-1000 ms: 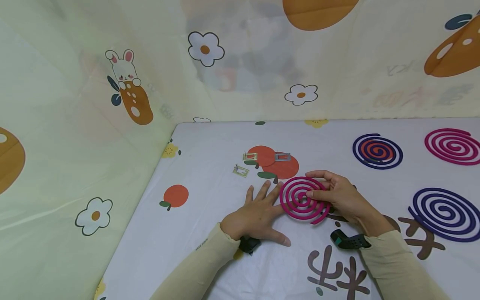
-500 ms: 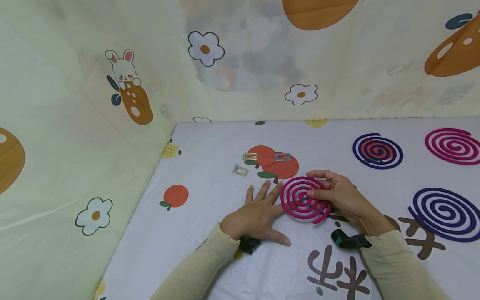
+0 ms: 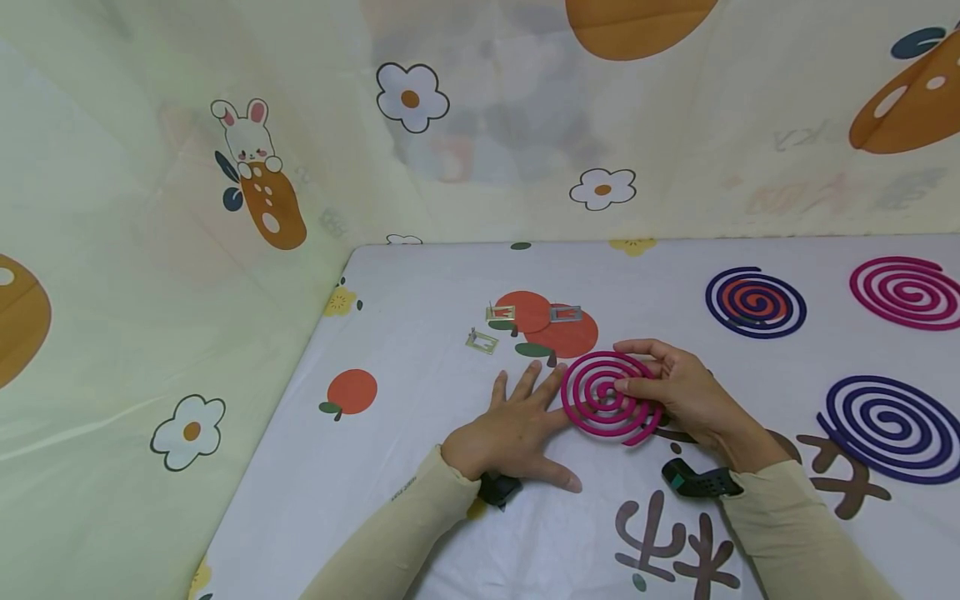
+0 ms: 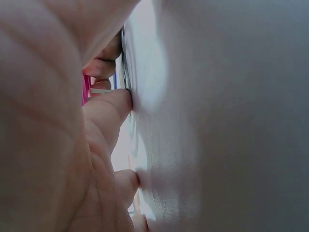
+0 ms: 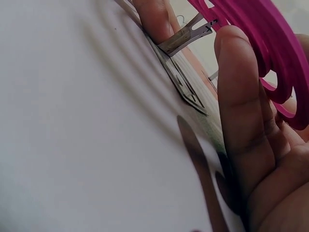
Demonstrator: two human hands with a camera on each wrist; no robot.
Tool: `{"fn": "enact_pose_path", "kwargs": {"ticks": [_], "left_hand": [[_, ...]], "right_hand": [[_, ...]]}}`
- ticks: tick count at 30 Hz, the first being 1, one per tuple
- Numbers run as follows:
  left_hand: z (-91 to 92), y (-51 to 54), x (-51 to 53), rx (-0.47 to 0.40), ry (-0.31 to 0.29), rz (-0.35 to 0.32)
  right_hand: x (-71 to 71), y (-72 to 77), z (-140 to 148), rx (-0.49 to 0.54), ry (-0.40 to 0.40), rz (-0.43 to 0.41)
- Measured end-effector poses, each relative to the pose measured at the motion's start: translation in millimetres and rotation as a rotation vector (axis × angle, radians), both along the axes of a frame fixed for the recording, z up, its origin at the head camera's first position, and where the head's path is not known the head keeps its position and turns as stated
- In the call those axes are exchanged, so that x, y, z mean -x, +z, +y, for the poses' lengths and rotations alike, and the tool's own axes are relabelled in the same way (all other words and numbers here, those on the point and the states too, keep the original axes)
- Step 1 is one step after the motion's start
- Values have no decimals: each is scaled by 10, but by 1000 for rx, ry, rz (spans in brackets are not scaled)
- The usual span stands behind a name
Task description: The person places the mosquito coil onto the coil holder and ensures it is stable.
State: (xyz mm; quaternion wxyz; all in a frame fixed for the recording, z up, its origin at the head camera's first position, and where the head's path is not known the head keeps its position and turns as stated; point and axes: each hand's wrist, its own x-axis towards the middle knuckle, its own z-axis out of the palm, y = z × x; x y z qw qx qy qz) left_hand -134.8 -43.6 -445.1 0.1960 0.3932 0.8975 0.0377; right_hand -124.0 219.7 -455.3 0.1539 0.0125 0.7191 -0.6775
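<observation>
Pink coil (image 3: 606, 390) sits a hair higher than a second ago; little else shifts. Left grip (image 3: 510, 429), nine o'clock of coil: fingers spread, straight, one fingertip (image 5: 154, 24) on metal stand (image 5: 181, 41). Loose stands (image 3: 482, 342) at ten to eleven. Coil held off counter (image 3: 420, 308), near stand's prong; contact unclear. Right grip (image 3: 686, 396), three o'clock, pinches coil. Likely light, stiff, brittle; best held across several rings.
</observation>
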Motion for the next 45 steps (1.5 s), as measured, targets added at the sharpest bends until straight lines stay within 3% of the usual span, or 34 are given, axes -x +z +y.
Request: {"fn": "enact_pose_path", "kwargs": {"ticks": [45], "left_hand": [[-3, -11, -1, 1, 3, -11]], "right_hand": [[3, -24, 8, 17, 1, 12]]}}
